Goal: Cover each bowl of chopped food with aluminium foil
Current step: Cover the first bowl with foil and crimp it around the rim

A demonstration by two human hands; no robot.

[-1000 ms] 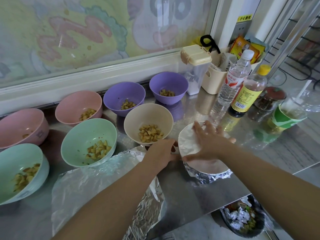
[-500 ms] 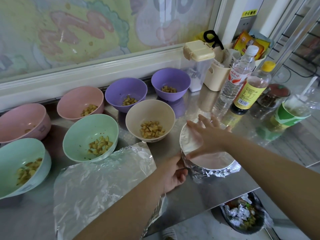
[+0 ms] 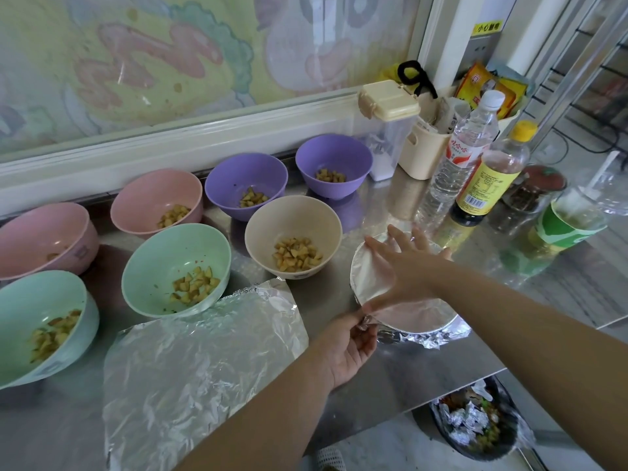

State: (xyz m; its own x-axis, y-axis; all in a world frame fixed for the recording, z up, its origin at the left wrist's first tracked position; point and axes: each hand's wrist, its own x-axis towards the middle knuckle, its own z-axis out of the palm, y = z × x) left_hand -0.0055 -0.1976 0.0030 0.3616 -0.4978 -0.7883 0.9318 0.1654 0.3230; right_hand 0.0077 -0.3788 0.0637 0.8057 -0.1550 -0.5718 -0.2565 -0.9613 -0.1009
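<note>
- The right hand [image 3: 404,263] lies flat, its fingers spread, on top of the foil-covered bowl [image 3: 411,314] and presses the foil down against the rim.
- The left hand [image 3: 346,345] is just beside the near-left edge of this bowl; its grip pinches a small fold of foil at the rim between thumb and fingertips.
- The step in hand seems to be the crimping of the foil around the rim. To do it well, the flat hand should hold the top taut while the pinching hand goes around the rim, fold after fold, and pushes each fold down under the lip.
- The foil is thin and tears easily, so the pull should be gentle and downward, not outward.
- The crumpled skirt on the near-right side of the bowl, far from the pinching grip, looks loose; it probably needs tucking too.
- A loose foil sheet [image 3: 204,362] lies on the counter [image 3: 424,375] just left of the pinching grip, ready for another bowl.
- The beige bowl [image 3: 294,236] beyond this grip and the green bowl [image 3: 176,270] further left are uncovered, with chopped food inside, like the other bowls behind them.
</note>
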